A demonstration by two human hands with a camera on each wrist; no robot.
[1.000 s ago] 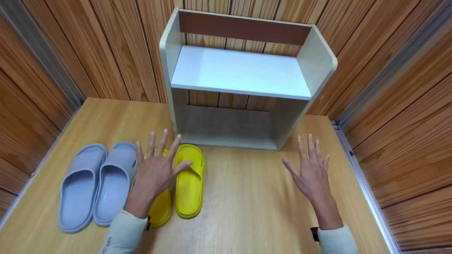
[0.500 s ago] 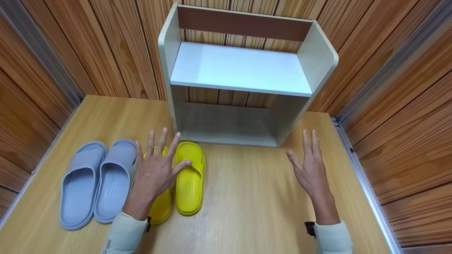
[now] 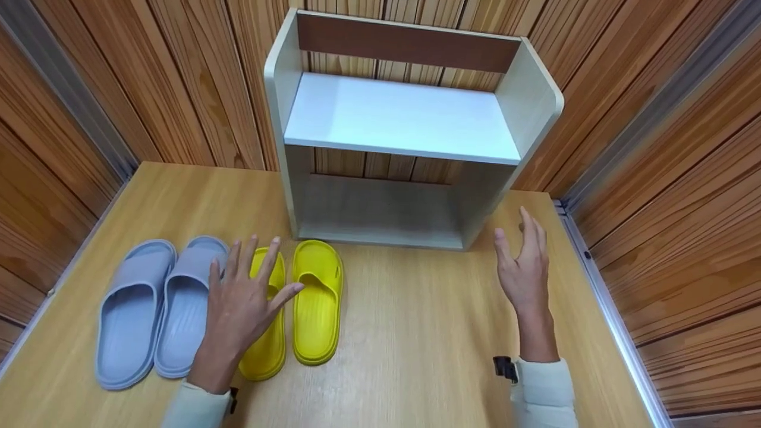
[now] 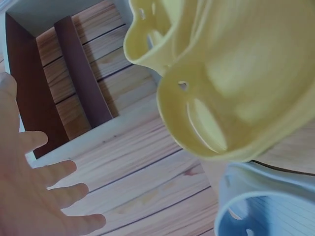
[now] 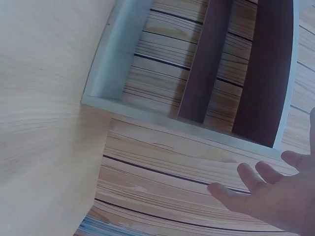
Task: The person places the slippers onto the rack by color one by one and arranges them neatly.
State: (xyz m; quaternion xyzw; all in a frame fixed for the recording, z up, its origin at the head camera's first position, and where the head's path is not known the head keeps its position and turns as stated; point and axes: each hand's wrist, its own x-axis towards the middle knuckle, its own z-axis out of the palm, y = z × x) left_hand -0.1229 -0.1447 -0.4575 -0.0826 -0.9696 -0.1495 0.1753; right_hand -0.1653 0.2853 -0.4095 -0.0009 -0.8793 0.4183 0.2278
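Observation:
My left hand [image 3: 241, 303] hovers with fingers spread over the left yellow slipper [image 3: 266, 351] and the inner edge of a grey-blue slipper [image 3: 185, 324], holding nothing. The right yellow slipper [image 3: 316, 327] lies just beyond its thumb. At the far left sits the other grey-blue slipper [image 3: 126, 336]. My right hand [image 3: 525, 273] is raised over the right side of the floor, turned on edge, thumb apart from the loosely bent fingers and nothing between them. In the right wrist view that hand [image 5: 280, 196] shows its extended fingers. Both hands are in front of a two-tier shelf [image 3: 398, 119].
The shelf stands against a wood-plank wall [image 3: 196, 71], its lower board [image 3: 380, 208] close to the wooden floor [image 3: 410, 321]. Wood-panelled walls rise on both sides, and a metal rail [image 3: 606, 315] runs along the right floor edge.
My left hand has drawn back and left, uncovering more of the left yellow slipper. My right hand has turned from palm-down with spread fingers to on edge, its fingers bending slightly.

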